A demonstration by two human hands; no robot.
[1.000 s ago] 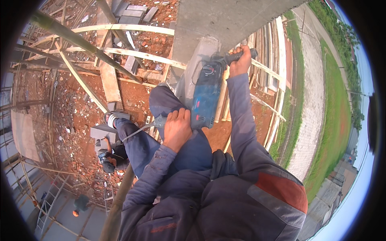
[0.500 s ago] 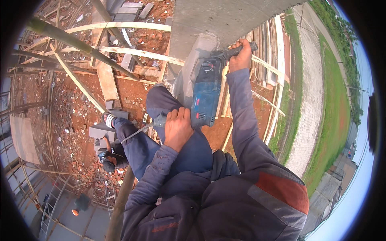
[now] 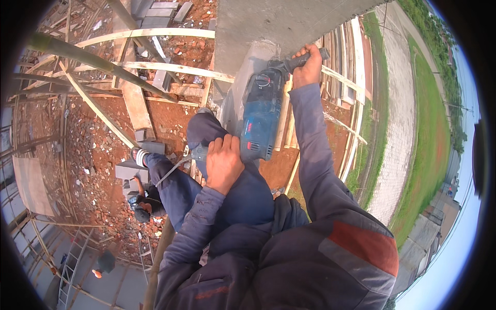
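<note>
A blue and black rotary hammer drill (image 3: 261, 119) lies between my hands, its front end toward the grey concrete beam (image 3: 237, 31). My right hand (image 3: 308, 68) is wrapped round the black side handle near the front. Around the rear handle my left hand (image 3: 224, 164) is closed, just above my thigh. A grey cord trails from that handle across my leg. Below the rough concrete face runs a paler, smoother strip (image 3: 256, 62), which the drill's front end partly covers. Whether the bit touches the concrete is hidden.
Bamboo poles (image 3: 98, 62) and wooden battens (image 3: 170, 34) cross at the left over brick rubble far below. A co-worker (image 3: 147, 205) is down there beside grey blocks (image 3: 129, 170). Stacked planks (image 3: 341, 62) and a paved road (image 3: 395, 129) are at the right. A ladder (image 3: 72, 268) stands lower left.
The drill and both my hands have shifted slightly left in the view. My grip on both handles is unchanged, and the surroundings have moved a little with the head.
</note>
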